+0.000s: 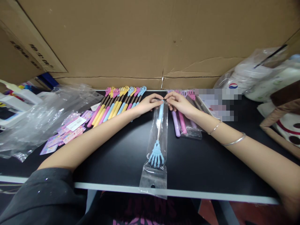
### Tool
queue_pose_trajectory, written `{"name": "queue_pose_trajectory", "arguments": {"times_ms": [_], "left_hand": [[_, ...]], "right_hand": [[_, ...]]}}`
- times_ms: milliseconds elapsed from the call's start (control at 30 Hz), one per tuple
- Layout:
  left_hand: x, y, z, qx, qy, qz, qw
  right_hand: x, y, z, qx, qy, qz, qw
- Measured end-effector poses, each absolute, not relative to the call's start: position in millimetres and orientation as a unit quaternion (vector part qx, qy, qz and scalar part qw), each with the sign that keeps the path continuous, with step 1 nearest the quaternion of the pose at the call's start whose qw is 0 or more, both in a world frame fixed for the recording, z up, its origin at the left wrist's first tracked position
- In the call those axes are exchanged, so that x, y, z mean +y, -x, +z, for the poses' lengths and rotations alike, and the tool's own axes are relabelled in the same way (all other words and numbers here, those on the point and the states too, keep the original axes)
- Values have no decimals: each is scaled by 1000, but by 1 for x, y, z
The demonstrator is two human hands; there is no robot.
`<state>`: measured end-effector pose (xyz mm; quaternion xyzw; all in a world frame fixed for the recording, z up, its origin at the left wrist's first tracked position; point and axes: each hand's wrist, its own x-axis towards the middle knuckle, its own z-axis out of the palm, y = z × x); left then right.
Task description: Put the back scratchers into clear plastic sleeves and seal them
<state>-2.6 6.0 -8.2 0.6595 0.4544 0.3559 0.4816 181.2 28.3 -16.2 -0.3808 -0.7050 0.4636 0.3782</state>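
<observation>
A light-blue back scratcher (156,153) with a hand-shaped head lies inside a clear plastic bag (150,178), its head towards me and its handle pointing away. The bag's punched flap hangs over the table's front edge. At the far end, my left hand (150,104) pinches the bag beside the handle tip. My right hand (179,103) pinches the same end from the other side, its fingertips close to the left ones. Beneath and beside my right hand are bagged back scratchers with purple and pink handles (181,123), partly hidden by it.
Several unbagged back scratchers (117,106) lie in a row beyond my left forearm. Colourful cards (70,128) and a pile of clear bags (42,122) are at the left. A lidded cup (246,78) in plastic stands at the right back, before a cardboard wall (140,37).
</observation>
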Motion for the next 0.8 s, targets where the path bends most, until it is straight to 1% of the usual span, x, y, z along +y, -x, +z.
{"name": "queue_pose_trajectory", "arguments": {"times_ms": [267,800], "left_hand": [[9,6,-13,426,-673,363,483],[8,5,-11,437,-656,364,496]], "right_hand": [[26,-180,-14,-714,378,458,372],[26,-179,-15,-717,371,460,370]]}}
